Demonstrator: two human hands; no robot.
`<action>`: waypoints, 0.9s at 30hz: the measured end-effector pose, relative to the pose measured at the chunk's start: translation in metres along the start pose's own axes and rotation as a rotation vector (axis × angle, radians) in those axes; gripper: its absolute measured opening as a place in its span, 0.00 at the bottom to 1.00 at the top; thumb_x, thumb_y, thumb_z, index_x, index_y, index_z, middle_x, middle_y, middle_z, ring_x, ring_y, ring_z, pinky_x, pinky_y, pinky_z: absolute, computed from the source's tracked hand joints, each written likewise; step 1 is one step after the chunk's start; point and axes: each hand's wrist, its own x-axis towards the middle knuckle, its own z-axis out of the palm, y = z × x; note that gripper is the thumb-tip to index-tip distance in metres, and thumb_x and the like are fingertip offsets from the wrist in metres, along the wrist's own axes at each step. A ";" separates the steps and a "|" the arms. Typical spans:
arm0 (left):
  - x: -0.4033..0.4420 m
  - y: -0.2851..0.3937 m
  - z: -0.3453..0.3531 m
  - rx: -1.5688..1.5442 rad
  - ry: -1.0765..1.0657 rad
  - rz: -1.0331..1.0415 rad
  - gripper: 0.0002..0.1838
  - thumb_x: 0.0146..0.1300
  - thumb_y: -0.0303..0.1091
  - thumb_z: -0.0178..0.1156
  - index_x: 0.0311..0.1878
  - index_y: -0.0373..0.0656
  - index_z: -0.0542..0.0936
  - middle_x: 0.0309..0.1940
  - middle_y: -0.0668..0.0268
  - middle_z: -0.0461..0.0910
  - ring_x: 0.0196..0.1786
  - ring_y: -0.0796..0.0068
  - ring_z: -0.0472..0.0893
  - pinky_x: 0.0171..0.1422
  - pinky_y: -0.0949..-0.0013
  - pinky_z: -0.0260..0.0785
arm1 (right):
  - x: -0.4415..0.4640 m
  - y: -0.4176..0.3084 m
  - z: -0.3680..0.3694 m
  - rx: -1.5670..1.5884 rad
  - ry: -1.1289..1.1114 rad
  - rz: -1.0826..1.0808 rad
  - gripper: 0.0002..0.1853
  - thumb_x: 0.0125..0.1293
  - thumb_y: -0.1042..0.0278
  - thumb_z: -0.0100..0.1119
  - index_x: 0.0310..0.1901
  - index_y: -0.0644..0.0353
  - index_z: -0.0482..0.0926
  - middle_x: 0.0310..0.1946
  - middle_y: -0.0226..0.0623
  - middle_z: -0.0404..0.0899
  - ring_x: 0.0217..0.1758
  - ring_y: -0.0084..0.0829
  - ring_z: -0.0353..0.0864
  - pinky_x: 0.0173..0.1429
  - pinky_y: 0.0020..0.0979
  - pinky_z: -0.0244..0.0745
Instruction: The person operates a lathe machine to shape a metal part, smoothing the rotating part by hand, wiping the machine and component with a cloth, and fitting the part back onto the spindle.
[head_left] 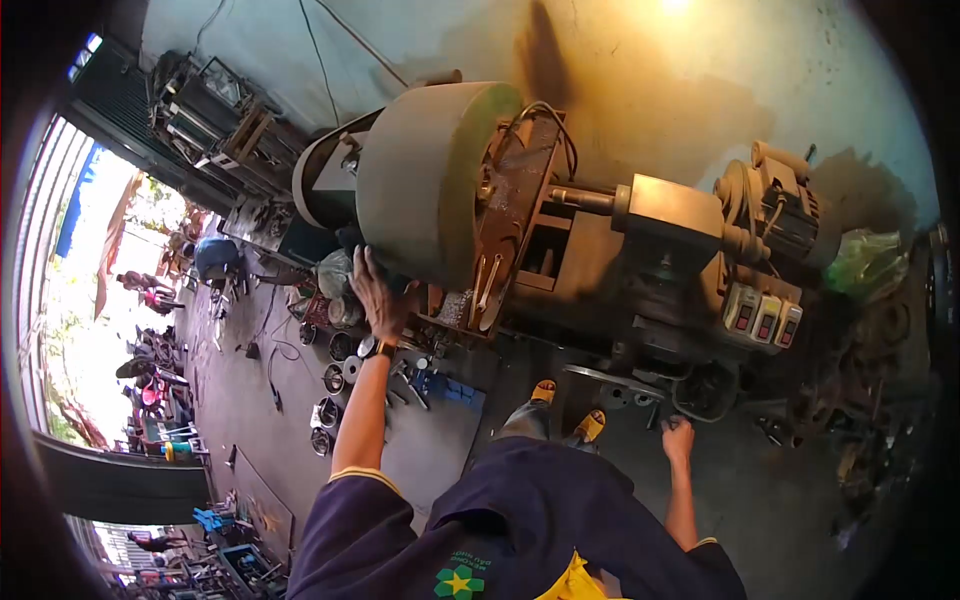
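The left hand (pixel 378 303) is unclenched, fingers extended, at the lower edge of the large drum (pixel 415 175); whether palm and drum touch, I cannot tell; the wrenches (pixel 488 283) lie just beyond the drum, to the right of this hand. The right hand (pixel 677 438) is curled beside the handwheel (pixel 622 382); whether it grasps a handle there is unclear; the push-button switches (pixel 764 318) sit above and right of it.

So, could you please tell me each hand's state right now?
Left hand: open, beside the large drum.
Right hand: fingers look curled; whether it holds anything cannot be told.
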 end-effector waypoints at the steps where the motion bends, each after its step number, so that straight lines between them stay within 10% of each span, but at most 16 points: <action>1: 0.007 0.005 0.007 -0.034 0.054 0.006 0.63 0.42 0.41 0.78 0.78 0.37 0.48 0.76 0.46 0.53 0.76 0.42 0.56 0.79 0.41 0.45 | 0.000 -0.005 0.000 0.059 -0.053 0.014 0.17 0.60 0.65 0.69 0.46 0.69 0.84 0.38 0.52 0.87 0.44 0.45 0.88 0.48 0.39 0.80; 9: 0.038 -0.005 0.003 -0.134 0.151 0.126 0.62 0.44 0.38 0.74 0.79 0.34 0.46 0.73 0.41 0.56 0.73 0.38 0.59 0.78 0.40 0.47 | -0.052 -0.156 0.019 0.433 -0.566 -0.225 0.16 0.67 0.69 0.64 0.53 0.68 0.81 0.43 0.44 0.86 0.45 0.33 0.87 0.50 0.33 0.82; 14: 0.166 0.006 -0.091 -0.054 0.255 0.346 0.49 0.43 0.31 0.74 0.73 0.48 0.65 0.71 0.47 0.62 0.73 0.45 0.61 0.76 0.44 0.51 | -0.060 -0.263 0.030 0.393 -0.764 -0.401 0.18 0.68 0.63 0.64 0.53 0.66 0.81 0.44 0.46 0.86 0.47 0.37 0.87 0.53 0.35 0.81; 21: 0.387 0.054 -0.089 -0.196 0.455 0.607 0.09 0.59 0.35 0.64 0.42 0.47 0.85 0.42 0.62 0.84 0.49 0.52 0.79 0.59 0.54 0.67 | -0.038 -0.362 0.072 0.428 -0.675 -0.514 0.17 0.68 0.61 0.64 0.51 0.64 0.82 0.43 0.48 0.86 0.46 0.43 0.87 0.49 0.38 0.81; 27: 0.533 0.118 -0.002 -0.122 0.378 0.538 0.25 0.61 0.43 0.66 0.59 0.40 0.78 0.57 0.52 0.76 0.60 0.50 0.75 0.65 0.53 0.66 | -0.045 -0.439 0.091 0.595 -0.561 -0.369 0.18 0.70 0.65 0.62 0.54 0.70 0.78 0.46 0.50 0.85 0.49 0.41 0.87 0.53 0.35 0.81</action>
